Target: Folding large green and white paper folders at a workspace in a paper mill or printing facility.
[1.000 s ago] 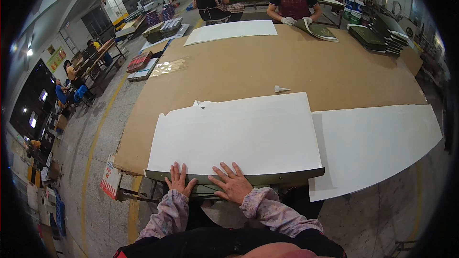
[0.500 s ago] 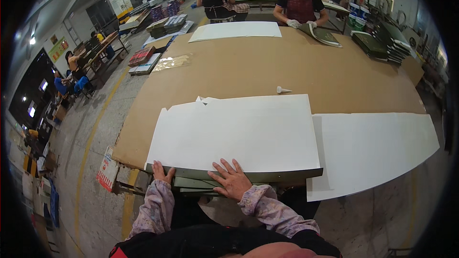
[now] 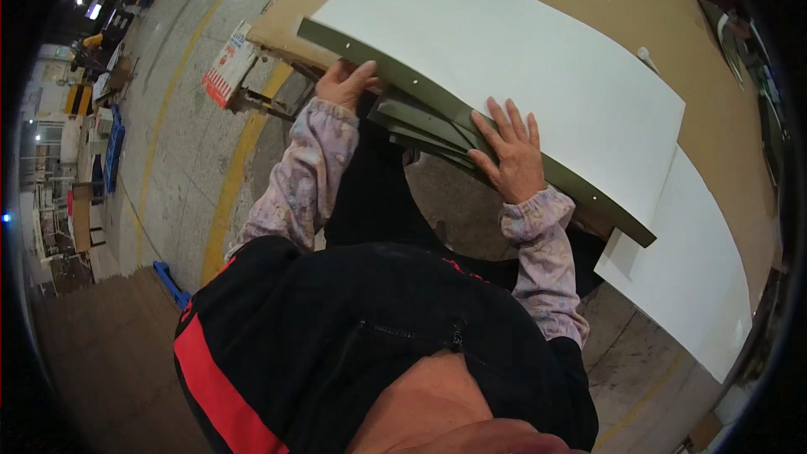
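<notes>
A large white sheet (image 3: 504,42) lies on the brown tabletop with a dark green strip (image 3: 429,88) along its near edge. Small holes run along the strip. My left hand (image 3: 343,86) is at the strip's lower edge toward its left end, fingers bent against it and partly hidden. Spread flat, my right hand (image 3: 516,155) rests across the strip, its fingertips on the white sheet. Below the strip, between my hands, several green folded pieces (image 3: 420,122) stick out under the table edge.
Another white sheet (image 3: 689,261) overhangs the table's right side. A small white cone-shaped nozzle (image 3: 646,57) lies on the brown tabletop (image 3: 714,109) beyond the sheet. At the table's left corner hangs a red and white printed box piece (image 3: 229,67). The concrete floor has yellow lines.
The view has tilted down and turned, so the table appears slanted. My left hand has shifted from on top of the strip to its lower edge. My right hand stays spread on it.
</notes>
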`<state>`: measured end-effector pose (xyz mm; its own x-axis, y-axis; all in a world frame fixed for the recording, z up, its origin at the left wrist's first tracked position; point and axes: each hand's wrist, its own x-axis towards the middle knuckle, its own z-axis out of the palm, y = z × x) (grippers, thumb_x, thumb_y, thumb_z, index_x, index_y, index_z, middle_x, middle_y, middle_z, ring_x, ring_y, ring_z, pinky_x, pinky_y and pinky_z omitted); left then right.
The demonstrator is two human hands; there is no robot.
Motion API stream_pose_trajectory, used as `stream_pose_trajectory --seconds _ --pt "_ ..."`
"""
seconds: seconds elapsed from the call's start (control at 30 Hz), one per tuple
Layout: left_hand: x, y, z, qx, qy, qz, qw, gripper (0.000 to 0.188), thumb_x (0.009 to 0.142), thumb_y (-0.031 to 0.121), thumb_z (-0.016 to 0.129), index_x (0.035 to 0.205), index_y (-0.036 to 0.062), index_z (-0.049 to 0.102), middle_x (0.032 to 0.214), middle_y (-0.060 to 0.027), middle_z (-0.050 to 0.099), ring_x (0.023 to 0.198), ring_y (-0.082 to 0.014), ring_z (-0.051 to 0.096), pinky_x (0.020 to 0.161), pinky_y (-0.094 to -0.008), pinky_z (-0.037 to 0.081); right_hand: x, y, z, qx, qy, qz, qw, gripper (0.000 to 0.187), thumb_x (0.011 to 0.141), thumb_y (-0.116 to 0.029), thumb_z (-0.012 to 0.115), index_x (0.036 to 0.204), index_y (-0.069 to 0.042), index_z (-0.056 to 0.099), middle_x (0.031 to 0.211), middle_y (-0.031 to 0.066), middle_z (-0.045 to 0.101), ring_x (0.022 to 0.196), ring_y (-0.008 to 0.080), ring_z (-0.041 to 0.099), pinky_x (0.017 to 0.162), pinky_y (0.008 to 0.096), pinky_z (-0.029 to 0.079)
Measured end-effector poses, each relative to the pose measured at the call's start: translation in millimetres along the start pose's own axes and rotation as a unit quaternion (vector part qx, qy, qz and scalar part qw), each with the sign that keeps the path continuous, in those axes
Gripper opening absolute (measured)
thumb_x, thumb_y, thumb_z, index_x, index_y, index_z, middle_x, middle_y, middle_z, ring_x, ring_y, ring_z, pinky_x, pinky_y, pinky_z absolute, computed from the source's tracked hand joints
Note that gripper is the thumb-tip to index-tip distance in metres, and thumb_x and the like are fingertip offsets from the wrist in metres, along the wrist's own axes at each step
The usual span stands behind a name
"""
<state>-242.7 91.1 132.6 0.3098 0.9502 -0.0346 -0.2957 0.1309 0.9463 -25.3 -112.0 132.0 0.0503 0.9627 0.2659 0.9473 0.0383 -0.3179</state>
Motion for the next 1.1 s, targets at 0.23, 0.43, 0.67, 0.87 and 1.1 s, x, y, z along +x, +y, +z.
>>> stream_pose_trajectory --seconds 0.23,0.43,0.67,0.87,1.1 --pt "-27.9 -15.5 41.0 0.152 -0.158 -0.019 0.975 0.043 0.075 0.009 0.073 0.11 -0.0025 0.05 0.097 -0.0087 0.062 0.085 -0.019 0.061 0.074 -0.0312 0.052 -2.8 -8.8 -7.0 0.0 -0.022 0.012 1.0 0.056 0.081 -0.043 0.058 0.132 -0.024 0.044 0.143 0.004 0.033 0.133 0.029 0.025 0.108 0.0504 0.016" --pt "-44.2 -28.0 69.3 0.481 -0.14 0.172 0.848 0.062 0.063 0.029 0.072 0.112 0.0021 0.046 0.113 -0.0189 0.044 0.112 -0.0356 0.041 0.096 -0.0434 0.032 -3.1 -4.4 -6.1 -0.004 -0.025 0.007 1.0 0.056 0.081 -0.043 0.058 0.132 -0.025 0.044 0.143 0.0052 0.032 0.134 0.0286 0.024 0.109 0.0504 0.015" --pt "-51.3 -29.6 87.0 0.586 -0.147 0.325 0.727 0.064 0.071 0.016 0.063 0.13 0.0077 0.039 0.133 -0.0177 0.038 0.13 -0.0323 0.028 0.101 -0.0524 0.016 3.1 -9.7 -20.4 0.167 0.087 0.018 0.982 0.063 0.079 -0.03 0.065 0.131 -0.004 0.041 0.142 0.0137 0.031 0.13 0.0325 0.03 0.108 0.0463 0.021" --pt "-49.8 -33.8 109.5 0.505 -0.405 0.357 0.673 0.076 0.073 0.003 0.053 0.142 0.0046 0.02 0.149 -0.0166 0.013 0.138 -0.0348 0.01 0.109 -0.0506 0.009 -22.7 -23.1 -2.9 0.549 0.217 0.258 0.764 0.048 0.087 -0.022 0.059 0.125 0.003 0.043 0.125 0.0104 0.047 0.116 0.0235 0.045 0.098 0.036 0.034" --pt "-19.2 -43.4 139.0 0.594 -0.49 0.212 0.602 0.092 0.081 0.062 0.046 0.143 0.0029 0.012 0.15 -0.0154 0.004 0.139 -0.0325 0.001 0.109 -0.05 0.009 -23.2 -8.0 6.7 0.746 0.273 0.367 0.483 0.032 0.093 -0.014 0.048 0.123 -0.003 0.043 0.121 0.009 0.05 0.108 0.0201 0.05 0.095 0.0348 0.04"
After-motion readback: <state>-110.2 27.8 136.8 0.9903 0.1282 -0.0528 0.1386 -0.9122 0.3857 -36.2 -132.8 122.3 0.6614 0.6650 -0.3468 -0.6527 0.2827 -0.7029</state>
